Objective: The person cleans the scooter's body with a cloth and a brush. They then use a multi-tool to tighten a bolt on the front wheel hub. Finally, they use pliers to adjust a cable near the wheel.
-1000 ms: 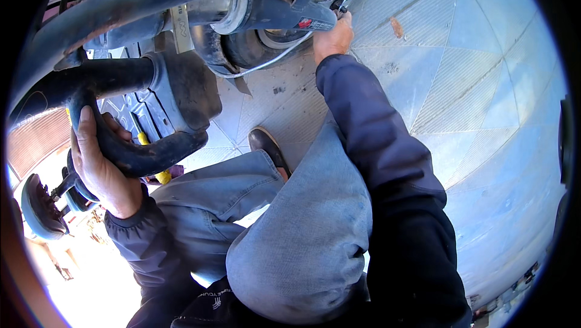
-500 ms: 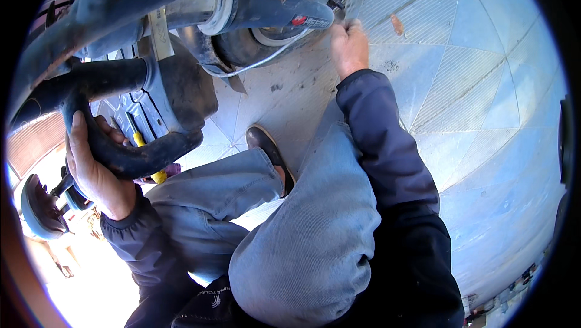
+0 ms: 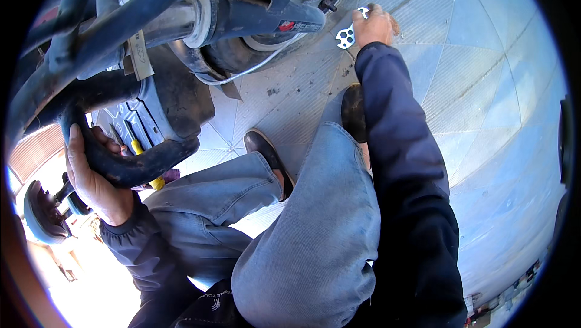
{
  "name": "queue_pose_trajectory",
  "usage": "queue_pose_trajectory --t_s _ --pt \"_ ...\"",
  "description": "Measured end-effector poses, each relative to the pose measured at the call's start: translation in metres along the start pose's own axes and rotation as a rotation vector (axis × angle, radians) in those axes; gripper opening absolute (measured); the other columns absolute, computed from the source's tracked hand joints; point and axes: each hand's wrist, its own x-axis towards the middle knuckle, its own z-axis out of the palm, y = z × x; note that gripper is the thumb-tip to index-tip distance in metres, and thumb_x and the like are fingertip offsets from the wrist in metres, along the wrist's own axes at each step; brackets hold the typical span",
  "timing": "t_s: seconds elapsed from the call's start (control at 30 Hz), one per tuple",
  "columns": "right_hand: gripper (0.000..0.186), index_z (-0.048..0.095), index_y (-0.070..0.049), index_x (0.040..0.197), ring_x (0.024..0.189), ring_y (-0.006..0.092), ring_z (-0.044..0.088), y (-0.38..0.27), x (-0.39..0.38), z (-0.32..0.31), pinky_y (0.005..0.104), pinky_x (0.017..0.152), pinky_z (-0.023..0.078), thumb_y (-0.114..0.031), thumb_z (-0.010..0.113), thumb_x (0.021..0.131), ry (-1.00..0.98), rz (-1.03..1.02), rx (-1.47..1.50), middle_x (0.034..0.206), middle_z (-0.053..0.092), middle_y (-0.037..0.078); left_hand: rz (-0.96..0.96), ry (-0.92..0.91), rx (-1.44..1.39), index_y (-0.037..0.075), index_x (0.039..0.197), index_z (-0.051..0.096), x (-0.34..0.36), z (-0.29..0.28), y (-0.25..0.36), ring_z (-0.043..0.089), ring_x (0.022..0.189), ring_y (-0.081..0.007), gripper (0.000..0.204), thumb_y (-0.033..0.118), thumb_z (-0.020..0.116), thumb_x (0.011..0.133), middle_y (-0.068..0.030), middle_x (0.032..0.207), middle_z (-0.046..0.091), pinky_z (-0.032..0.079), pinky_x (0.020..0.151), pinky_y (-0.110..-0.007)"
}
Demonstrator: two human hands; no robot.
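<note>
Flat wrench (image 3: 345, 37) in right fingers (image 3: 376, 11)

Just left of the right hand (image 3: 373, 27) and its grip on the flat silver wrench (image 3: 346, 37), a small label (image 3: 301, 26) with a red patch and pale lettering sits on the lower end of a thick blue-grey tube (image 3: 242, 22). Above and to the right of the left hand (image 3: 100, 183), a pale flat strip (image 3: 140, 59) bears small dark characters and a wavy mark. Below and to the right of that same left grip, white lettering curves over a line emblem (image 3: 216, 304) on dark clothing (image 3: 203, 316).
</note>
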Motion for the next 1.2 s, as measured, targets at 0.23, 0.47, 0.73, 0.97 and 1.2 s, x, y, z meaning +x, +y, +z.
queue_pose_trajectory --t_s 0.23,0.47,0.73,0.97,1.2 --pt "0.049 0.061 -0.013 0.123 0.111 0.0343 0.057 0.018 0.021 0.007 0.0448 0.093 0.047 -0.03 0.07 0.078 -0.108 -0.312 -0.314 0.124 0.058 0.015 -0.004 -0.016 -0.058 0.005 0.103 0.061 0.0 -0.002 0.0 0.061 0.06 -0.0115 0.038 0.04 0.062 0.089 -0.0052 0.074 0.063 0.052 0.058 -0.02" --pt "0.048 0.062 -0.012 0.122 0.113 0.0315 0.053 0.017 0.024 -0.015 0.0404 0.094 0.047 -0.021 0.074 0.076 -0.268 -0.681 -0.631 0.124 0.056 0.013 0.01 -0.021 -0.058 0.004 0.105 0.061 -0.002 0.002 0.003 0.06 0.06 -0.0106 0.039 0.039 0.063 0.089 -0.005 0.074 0.063 0.051 0.057 -0.019" --pt "0.016 0.068 -0.008 0.094 0.099 0.0275 0.057 0.034 0.013 -0.022 0.0389 0.085 0.047 -0.014 0.064 0.079 -0.202 -0.8 -0.693 0.096 0.061 0.01 -0.031 -0.009 -0.08 0.004 0.095 0.06 -0.003 0.002 0.006 0.06 0.059 -0.0104 0.032 0.036 0.062 0.09 -0.0054 0.074 0.062 0.049 0.055 -0.019" --pt "0.02 0.069 -0.008 0.097 0.094 0.0269 0.065 0.046 -0.006 -0.022 0.0394 0.08 0.051 -0.015 0.051 0.09 -0.256 -0.535 -0.7 0.096 0.068 0.01 -0.018 -0.003 -0.071 0.004 0.094 0.059 -0.002 0.001 0.003 0.059 0.058 -0.0115 0.032 0.036 0.062 0.09 -0.0066 0.075 0.062 0.049 0.055 -0.022" --pt "0.021 0.067 -0.008 0.1 0.098 0.0335 0.065 0.041 0.001 -0.028 0.0427 0.085 0.051 -0.012 0.052 0.085 -0.419 -0.19 -0.617 0.104 0.067 0.016 -0.012 -0.001 -0.07 0.003 0.093 0.059 -0.003 0.002 0.005 0.059 0.058 -0.0118 0.031 0.034 0.061 0.091 -0.0064 0.073 0.062 0.048 0.055 -0.022"
